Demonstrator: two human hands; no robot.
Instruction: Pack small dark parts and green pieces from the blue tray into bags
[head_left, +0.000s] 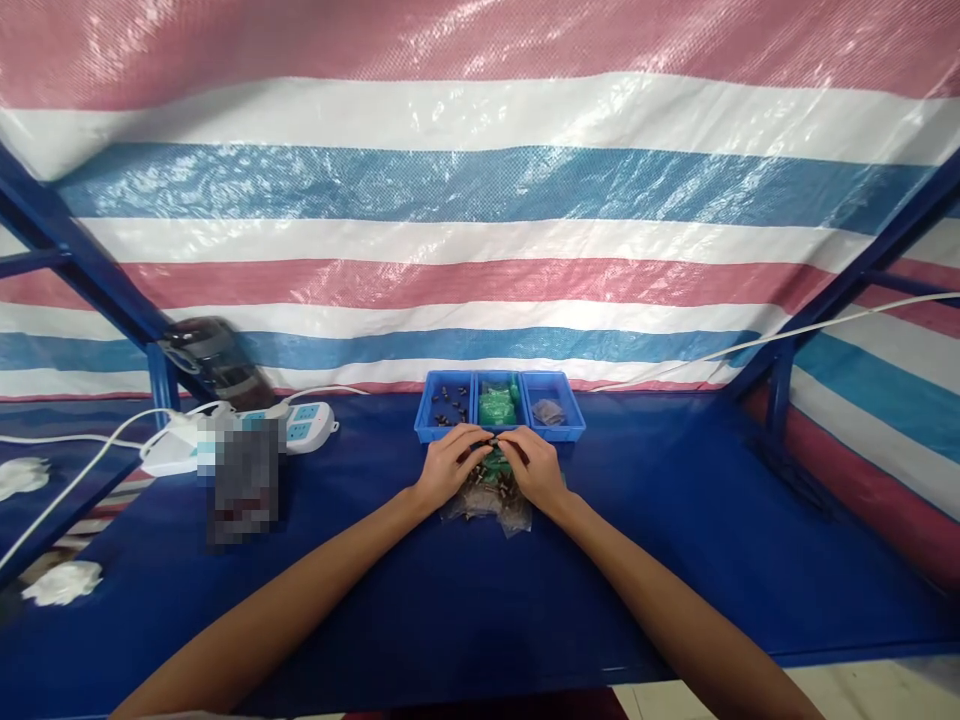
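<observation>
My left hand (448, 466) and my right hand (537, 468) meet fingertip to fingertip just in front of three blue bins. Both are closed in a pinch on a small dark part (493, 441), too small to name. Beneath them lies a pile of clear plastic bags (484, 500) with small brass-coloured and dark pieces. The left bin (424, 415) has several small dark-and-brass parts inside. Green packets fill much of the middle bin (501, 378). In the right bin (571, 408) is a clear bag with small contents I cannot make out.
A white power strip (309, 428) with cables stands at the left, beside a blurred dark object (246, 485). Behind it leans a dark bottle (217, 360). Crumpled white tissue (63, 582) lies at the far left. Blue frame posts (784, 385) and a striped sheet (480, 185) bound the table (420, 640).
</observation>
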